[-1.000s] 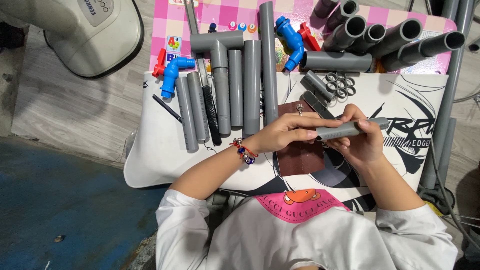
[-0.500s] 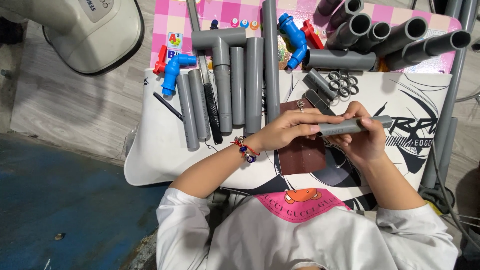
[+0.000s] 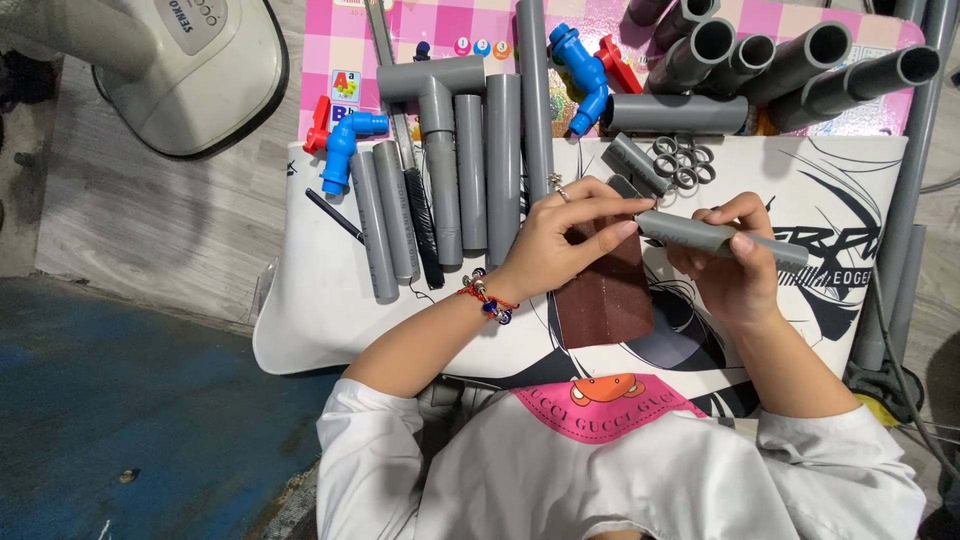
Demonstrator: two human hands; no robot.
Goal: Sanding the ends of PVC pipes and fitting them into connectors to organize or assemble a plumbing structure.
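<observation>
Between your two hands, just above your chest, lies a short grey pipe (image 3: 720,240), held roughly level over the brown sandpaper sheet (image 3: 605,290). Your right hand (image 3: 735,265) is grasping the pipe around its middle, thumb on top and fingers curled beneath, while your left hand (image 3: 565,235) pinches its near end between thumb and forefinger, a ring on one finger and a beaded bracelet (image 3: 487,297) at the wrist. To do this well, it seems wise to keep the right-hand grip firm so the pipe cannot roll, and to let the left fingertips work only at the rim, turning the piece a little at a time so the end is treated evenly all round. Beyond your left hand lie several long grey pipes (image 3: 470,180) side by side, one joined to a grey tee fitting (image 3: 432,82), with a blue elbow tap (image 3: 345,145) further out. Beyond your right hand sit a cluster of small grey rings (image 3: 683,165), another short pipe stub (image 3: 635,160), a second blue tap (image 3: 580,75) and a heap of wider pipes (image 3: 790,60). All rest on a white printed mat (image 3: 320,300) and a pink checked mat (image 3: 340,45).
</observation>
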